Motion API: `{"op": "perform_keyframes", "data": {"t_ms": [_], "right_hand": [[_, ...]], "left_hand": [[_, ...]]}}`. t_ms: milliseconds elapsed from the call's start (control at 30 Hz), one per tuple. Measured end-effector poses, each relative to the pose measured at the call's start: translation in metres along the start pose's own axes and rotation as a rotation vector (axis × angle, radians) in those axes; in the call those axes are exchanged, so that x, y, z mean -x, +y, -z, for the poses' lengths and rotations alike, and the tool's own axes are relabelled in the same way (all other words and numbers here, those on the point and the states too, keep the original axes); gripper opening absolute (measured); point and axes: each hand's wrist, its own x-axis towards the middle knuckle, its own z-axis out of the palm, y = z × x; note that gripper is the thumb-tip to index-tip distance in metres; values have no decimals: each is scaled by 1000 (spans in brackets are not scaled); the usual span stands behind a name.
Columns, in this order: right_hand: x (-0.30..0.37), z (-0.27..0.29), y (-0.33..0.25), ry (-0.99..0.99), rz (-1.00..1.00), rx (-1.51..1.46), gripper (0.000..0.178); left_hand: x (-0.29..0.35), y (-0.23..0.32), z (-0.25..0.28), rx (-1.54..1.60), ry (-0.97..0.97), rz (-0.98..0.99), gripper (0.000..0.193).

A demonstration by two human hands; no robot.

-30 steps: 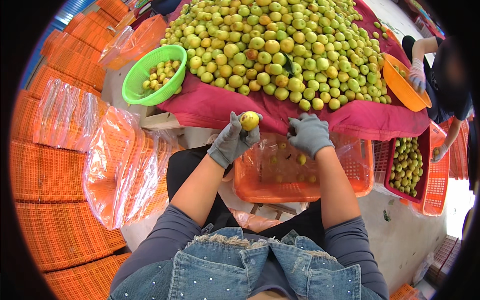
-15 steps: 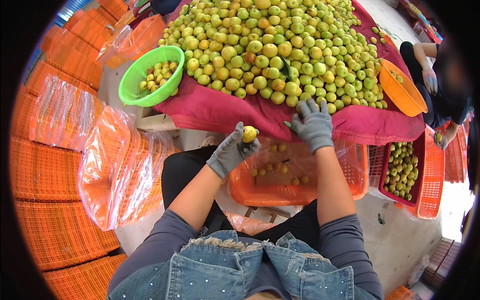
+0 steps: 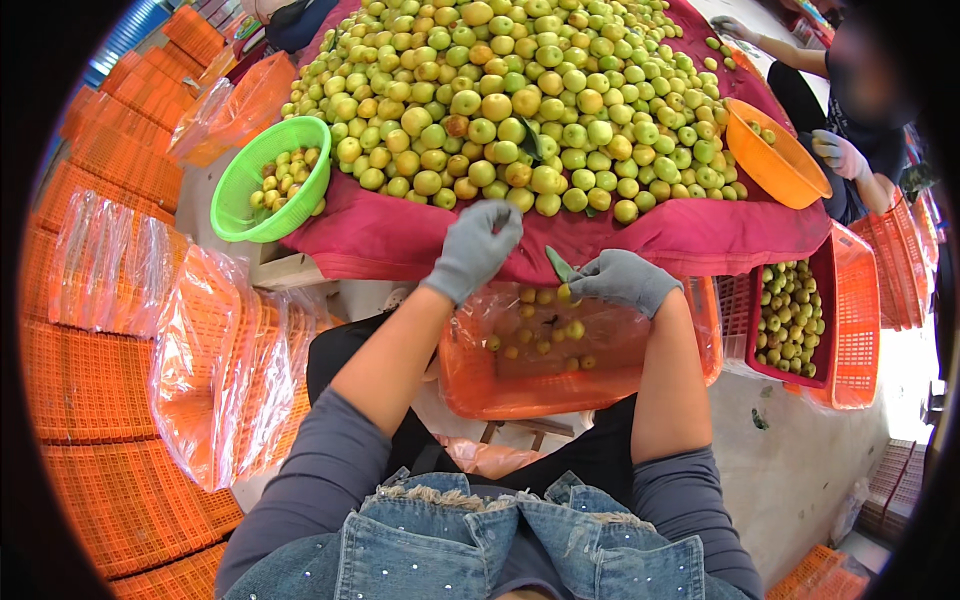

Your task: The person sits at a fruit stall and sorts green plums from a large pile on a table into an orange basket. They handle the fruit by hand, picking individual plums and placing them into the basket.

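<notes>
A large heap of small round yellow-green fruit [image 3: 470, 110] lies on a dark red cloth [image 3: 385, 225]. My left hand [image 3: 475, 250], in a grey glove, is at the heap's front edge with fingers curled; what is inside them is hidden. Lower and to the right, my gloved right hand [image 3: 625, 280] has its fingers together, a fruit [image 3: 567, 292] at their tips. A green leaf-like piece [image 3: 560, 264] sticks up beside those fingertips; whether it is held cannot be seen. Beneath both hands is an orange crate [image 3: 480, 400] lined with clear plastic, with several fruit inside.
A green basket [image 3: 228, 205] and an orange basket [image 3: 790, 180] with fruit stand at the heap's sides. Orange crates [image 3: 100, 380] are stacked at left, some plastic-wrapped. A dark red crate of fruit [image 3: 790, 320] is at right, near another person [image 3: 865, 120] in gloves.
My left hand has moved up to the heap's edge; the fruit it held no longer shows there. My right hand has drawn back from the heap to above the crate, a fruit now at its fingertips.
</notes>
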Motion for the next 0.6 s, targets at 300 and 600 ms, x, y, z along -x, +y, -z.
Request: {"op": "perform_keyframes", "data": {"t_ms": [300, 600], "right_hand": [[-17, -4, -3, 889, 0, 286, 24], [-32, -26, -10, 460, 59, 368, 28]], "left_hand": [[-70, 11, -46, -839, -106, -258, 52], [-12, -40, -61, -594, 98, -629, 43]]}}
